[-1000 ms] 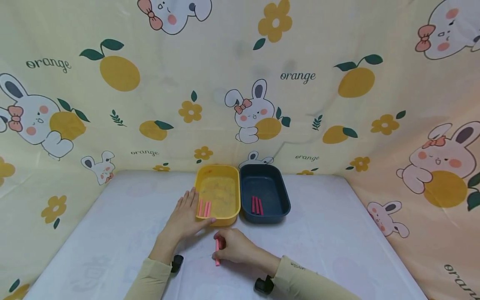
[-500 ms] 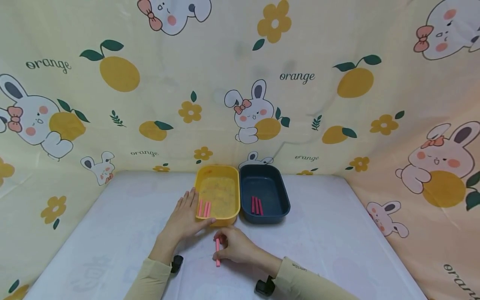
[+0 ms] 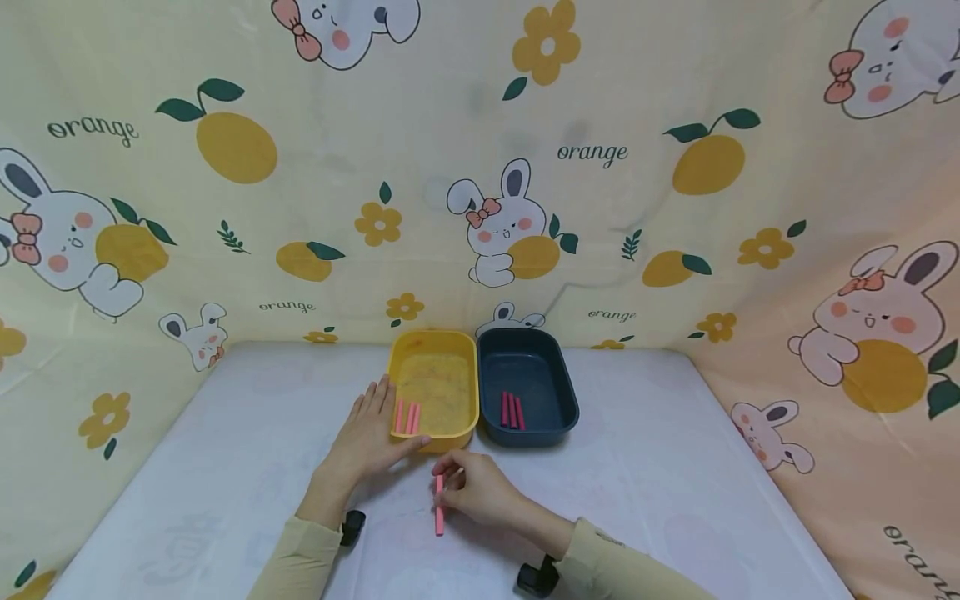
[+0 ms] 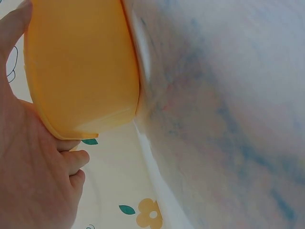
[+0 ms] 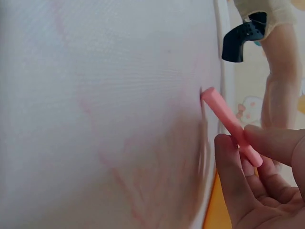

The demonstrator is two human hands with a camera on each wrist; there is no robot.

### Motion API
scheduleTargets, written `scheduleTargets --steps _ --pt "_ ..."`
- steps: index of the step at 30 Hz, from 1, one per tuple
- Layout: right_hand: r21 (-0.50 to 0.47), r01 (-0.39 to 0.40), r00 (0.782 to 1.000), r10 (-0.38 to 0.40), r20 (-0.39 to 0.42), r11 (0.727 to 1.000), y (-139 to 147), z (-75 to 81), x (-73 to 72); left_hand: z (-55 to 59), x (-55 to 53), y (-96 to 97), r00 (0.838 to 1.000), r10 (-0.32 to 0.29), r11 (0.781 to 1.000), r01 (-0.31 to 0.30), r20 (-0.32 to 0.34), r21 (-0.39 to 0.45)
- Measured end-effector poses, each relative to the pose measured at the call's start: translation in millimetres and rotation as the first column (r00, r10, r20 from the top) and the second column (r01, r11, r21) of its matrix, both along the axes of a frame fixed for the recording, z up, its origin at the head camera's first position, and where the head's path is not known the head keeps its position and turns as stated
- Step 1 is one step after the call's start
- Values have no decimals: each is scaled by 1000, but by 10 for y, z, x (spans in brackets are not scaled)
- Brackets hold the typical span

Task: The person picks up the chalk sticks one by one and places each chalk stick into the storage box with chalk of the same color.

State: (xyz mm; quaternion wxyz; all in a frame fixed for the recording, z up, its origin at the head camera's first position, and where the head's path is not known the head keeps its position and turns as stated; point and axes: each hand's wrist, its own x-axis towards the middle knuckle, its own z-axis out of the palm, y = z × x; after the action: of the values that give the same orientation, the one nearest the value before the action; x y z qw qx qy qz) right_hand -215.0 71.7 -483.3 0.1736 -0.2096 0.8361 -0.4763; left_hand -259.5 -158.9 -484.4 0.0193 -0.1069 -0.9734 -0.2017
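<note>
My right hand [image 3: 480,490] pinches a pink chalk stick [image 5: 224,112] between thumb and fingers, just in front of the yellow bin [image 3: 438,367]. In the right wrist view the chalk slants, its far end close to the white cloth. My left hand [image 3: 369,433] rests against the front left corner of the yellow bin, fingers stretched along its side and thumb over the front rim. Inside the yellow bin lie three light pink chalk sticks [image 3: 408,418] near the front. Three deeper pink sticks [image 3: 513,411] lie in the dark blue bin [image 3: 528,365].
Both bins stand side by side against the back of the white-covered table [image 3: 645,467]. A cream curtain [image 3: 420,133] printed with rabbits and oranges hangs behind and at the sides. Each wrist carries a black camera mount [image 3: 537,577].
My right hand has shifted slightly right with the chalk, and its fingers have moved along the stick, so more of the near end shows. The left hand stays on the yellow bin.
</note>
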Motion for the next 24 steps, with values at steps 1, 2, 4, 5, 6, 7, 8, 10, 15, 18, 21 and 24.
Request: scheduleTargets --steps 1,2,4,5,6,7,8,10,15,18,21,24 --pt "-18 3 1000 -3 9 1000 10 3 4 -5 0 0 1000 1 1000 -1 2 -1" --pt "-33 5 1000 -5 14 999 20 6 7 -10 -1 -2 1000 2 1000 -2 1 2" --pt "-50 10 1000 -9 22 999 44 8 7 -21 -2 -2 1000 5 1000 -5 3 6" --pt "-59 11 1000 -10 20 998 55 14 4 -25 -3 -2 1000 7 1000 -7 3 8" --pt "-69 11 1000 -9 20 998 68 22 0 -29 -3 -3 1000 9 1000 -9 2 12" --pt "-77 10 1000 -9 19 997 82 33 -9 -31 -3 -3 1000 9 1000 -9 1 16" --pt "-81 8 1000 -7 11 997 97 45 -20 -31 -3 -4 1000 9 1000 -9 -1 15" --pt "-95 10 1000 -9 4 995 127 79 -45 -28 -2 -4 1000 10 1000 -10 -5 12" --pt "-118 20 999 -25 -46 993 197 182 -130 -16 1 -9 1000 4 1000 -4 -6 18" --pt "-133 37 996 -47 -80 990 222 258 -192 -1 10 -10 1000 -3 1000 3 -6 25" --pt "-153 51 992 -68 -108 987 242 325 -261 16 20 -7 1000 -10 1000 10 -6 29" --pt "-174 58 989 -81 -128 983 260 372 -337 26 22 -6 1000 -16 999 16 -3 30"
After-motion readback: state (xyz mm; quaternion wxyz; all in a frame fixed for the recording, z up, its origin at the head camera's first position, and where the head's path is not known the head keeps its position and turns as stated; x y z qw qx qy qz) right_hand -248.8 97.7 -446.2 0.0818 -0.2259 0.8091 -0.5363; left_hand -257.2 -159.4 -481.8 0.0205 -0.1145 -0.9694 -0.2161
